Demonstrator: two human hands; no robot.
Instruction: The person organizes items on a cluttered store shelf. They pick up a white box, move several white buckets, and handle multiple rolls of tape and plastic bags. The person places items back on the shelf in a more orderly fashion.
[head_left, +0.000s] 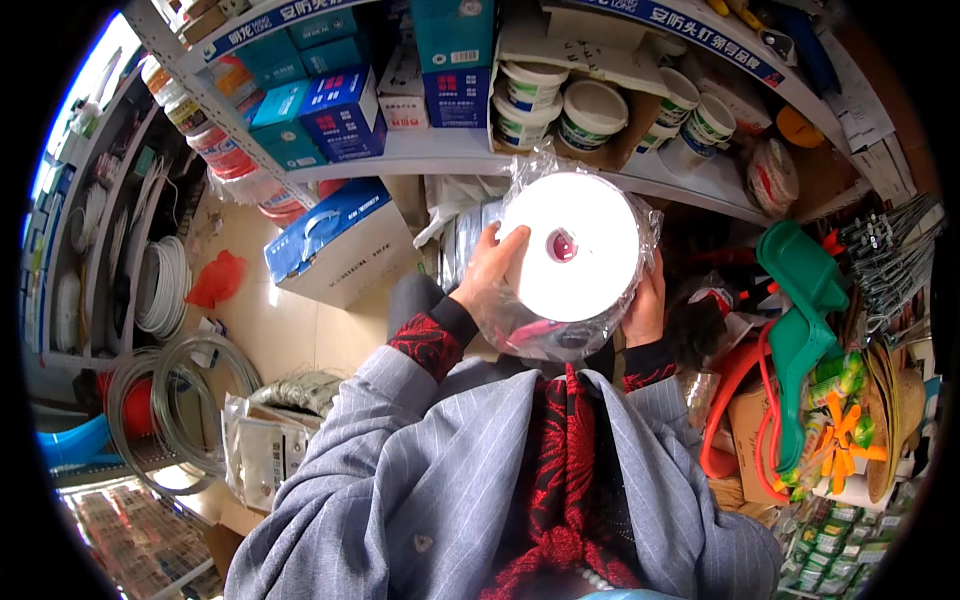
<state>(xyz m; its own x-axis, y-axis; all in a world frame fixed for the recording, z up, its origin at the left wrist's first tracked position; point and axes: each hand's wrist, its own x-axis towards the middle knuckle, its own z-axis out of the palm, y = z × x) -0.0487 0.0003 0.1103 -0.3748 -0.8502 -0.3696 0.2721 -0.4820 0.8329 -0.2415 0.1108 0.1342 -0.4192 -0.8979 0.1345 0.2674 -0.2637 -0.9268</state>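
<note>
A large white spool in clear plastic wrap is held between my hands, its round flat face turned up. In its centre is a hole with a reddish core. My left hand grips the left rim, thumb resting on the white face. My right hand holds the opposite side through the wrap, its fingers partly hidden by the spool. Something pink shows through the plastic near the lower edge. Beyond the spool, a shelf bears white lidded tubs and blue cartons.
On the left floor stands a blue-and-white carton with a handle. Wire coils and a red plastic bag lie farther left. Green plastic items, an orange pinwheel-shaped thing and metal rods crowd the right.
</note>
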